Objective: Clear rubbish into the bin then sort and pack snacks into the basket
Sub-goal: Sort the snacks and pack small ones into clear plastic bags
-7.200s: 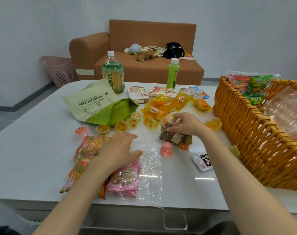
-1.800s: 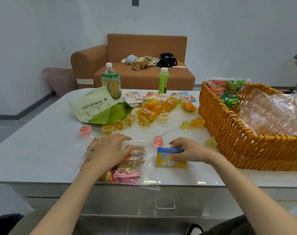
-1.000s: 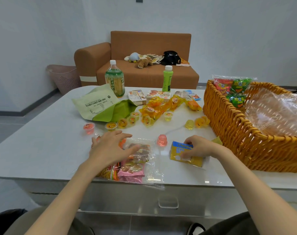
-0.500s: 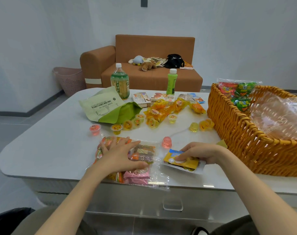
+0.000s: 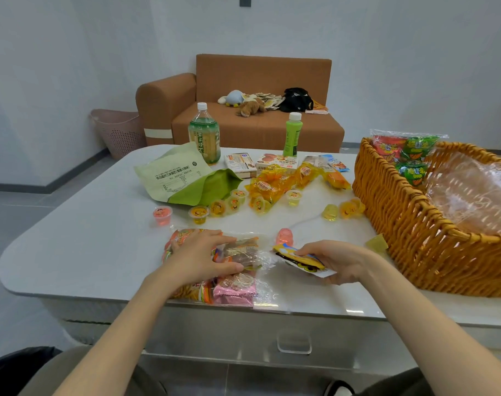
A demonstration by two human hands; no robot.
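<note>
At the near edge of the desk (image 5: 86,247) the left hand (image 5: 197,258) lies on a clear bag (image 5: 243,254) of mixed snacks, fingers spread and fairly straight, pressing it down. A pink packet (image 5: 235,291) shows inside the bag's near end. Just right of the bag, the right hand (image 5: 337,261) pinches a yellow packet (image 5: 297,258) between thumb and fingers. The packet is tilted, and its left end is close to the bag's mouth. A pink jelly cup (image 5: 285,235) stands just beyond, between the two hands.

To the right sits a wicker basket (image 5: 400,212) with crumpled clear plastic (image 5: 472,192) inside and red and green packets (image 5: 406,155) at its far corner.

Farther back a row of yellow jelly cups (image 5: 217,208) runs across the middle, with a red jelly cup (image 5: 162,215) at its left end and two or three more yellow ones near the basket. Behind them lie a green bag (image 5: 180,178), yellow wrapped snacks (image 5: 275,184) and two flat boxes (image 5: 240,164). At the far edge stand a large bottle (image 5: 204,135) and a small green bottle (image 5: 292,135).

Beyond the desk — a brown sofa (image 5: 266,127), and a pink bin (image 5: 119,132) to its left.
</note>
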